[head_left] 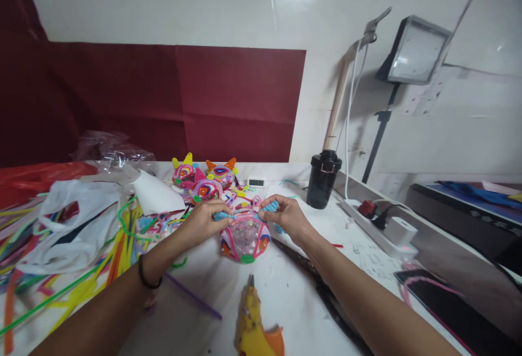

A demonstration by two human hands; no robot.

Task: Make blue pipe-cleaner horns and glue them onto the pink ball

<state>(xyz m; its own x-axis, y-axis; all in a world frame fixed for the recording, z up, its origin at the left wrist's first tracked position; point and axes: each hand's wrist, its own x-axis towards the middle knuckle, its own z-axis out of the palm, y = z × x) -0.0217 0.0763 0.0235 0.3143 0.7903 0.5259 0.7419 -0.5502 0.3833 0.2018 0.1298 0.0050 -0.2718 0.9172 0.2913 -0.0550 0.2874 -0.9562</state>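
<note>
My left hand [204, 221] and my right hand [285, 216] both pinch a blue pipe cleaner [244, 212] stretched across the top of a clear round ornament [244, 239] wrapped in pink pipe cleaners. The ornament rests on the white table [285, 296] between my hands. Its lower edge carries orange and green bits. The blue strand's ends stick out of each fist. A black band circles my left wrist.
Three finished colourful ornaments [204, 179] sit behind. Loose pipe cleaners [81, 269] and plastic bags [69, 220] crowd the left. A yellow glue gun [253, 323] lies in front, scissors [310, 269] to its right. A black cup [323, 178], power strip [379, 225], small clock [256, 182] and lamp [416, 51] stand right.
</note>
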